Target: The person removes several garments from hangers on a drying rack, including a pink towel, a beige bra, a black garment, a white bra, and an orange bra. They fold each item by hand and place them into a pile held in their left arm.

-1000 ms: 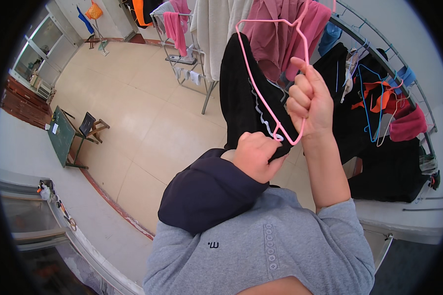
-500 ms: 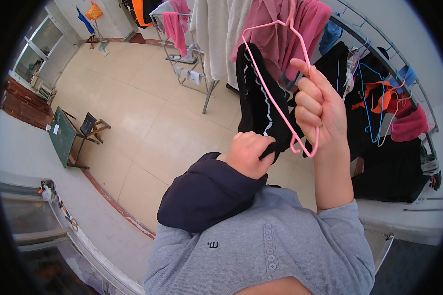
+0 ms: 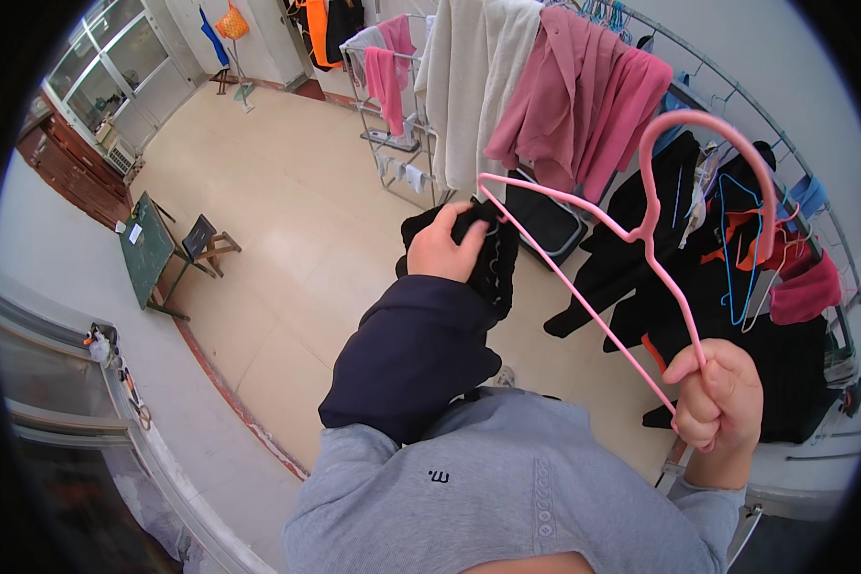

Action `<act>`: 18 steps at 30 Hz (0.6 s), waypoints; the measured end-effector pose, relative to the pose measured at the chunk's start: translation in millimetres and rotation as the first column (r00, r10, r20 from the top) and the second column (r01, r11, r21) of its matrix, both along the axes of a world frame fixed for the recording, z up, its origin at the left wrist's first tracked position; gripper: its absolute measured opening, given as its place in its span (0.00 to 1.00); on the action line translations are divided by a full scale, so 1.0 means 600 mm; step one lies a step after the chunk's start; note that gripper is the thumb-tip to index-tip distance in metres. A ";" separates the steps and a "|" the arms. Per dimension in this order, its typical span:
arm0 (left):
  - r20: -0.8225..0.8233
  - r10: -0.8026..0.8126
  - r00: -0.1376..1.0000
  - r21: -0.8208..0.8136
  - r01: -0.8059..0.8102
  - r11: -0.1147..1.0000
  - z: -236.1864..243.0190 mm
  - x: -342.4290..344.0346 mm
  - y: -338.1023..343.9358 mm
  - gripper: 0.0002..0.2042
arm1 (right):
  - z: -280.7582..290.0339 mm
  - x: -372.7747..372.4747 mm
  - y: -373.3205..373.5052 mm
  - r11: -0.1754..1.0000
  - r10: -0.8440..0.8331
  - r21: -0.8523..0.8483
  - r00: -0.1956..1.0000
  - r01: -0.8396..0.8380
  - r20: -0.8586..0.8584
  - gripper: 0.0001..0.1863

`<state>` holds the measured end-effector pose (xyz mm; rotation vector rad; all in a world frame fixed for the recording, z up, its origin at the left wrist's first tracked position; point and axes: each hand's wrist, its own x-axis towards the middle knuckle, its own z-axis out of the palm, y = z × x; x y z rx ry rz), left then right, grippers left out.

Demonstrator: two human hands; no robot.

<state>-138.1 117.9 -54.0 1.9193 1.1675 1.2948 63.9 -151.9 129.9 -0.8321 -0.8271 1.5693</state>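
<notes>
My right hand [image 3: 724,394] is closed around one lower corner of a pink hanger [image 3: 638,233], held out to the right with its hook up. My left hand [image 3: 442,251] grips a black garment [image 3: 494,271] with thin light trim, bunched up in front of me. The hanger's far corner meets the garment's upper edge beside my left fingers; whether it is inside the cloth I cannot tell. Dark navy cloth [image 3: 416,340] wraps my left forearm.
A rack [image 3: 708,65] on the right carries pink clothes [image 3: 584,105], black garments [image 3: 737,325] and blue hangers [image 3: 734,249]. Ahead, a folding drying rack [image 3: 362,91] holds towels. A green table [image 3: 150,253] and a small chair [image 3: 206,241] stand at the left wall.
My right hand has moved right and down with the hanger, which has turned hook up. My left hand has shifted slightly left and up, and the garment is now bunched.
</notes>
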 end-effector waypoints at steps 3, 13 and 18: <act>0.107 0.094 0.990 0.009 -0.095 0.995 0.011 -0.007 0.020 0.10 | -0.008 0.021 -0.012 0.990 -0.119 -0.064 0.990 0.124 0.081 0.20; 0.238 0.070 0.969 0.122 -0.101 0.987 0.027 -0.059 0.032 0.08 | -0.006 0.094 -0.048 0.852 -0.424 -0.196 0.859 0.486 0.286 0.16; 0.204 -0.067 0.977 0.145 0.038 0.989 0.053 -0.077 0.004 0.07 | -0.088 0.150 0.075 0.791 -0.535 -0.200 0.813 0.578 0.232 0.13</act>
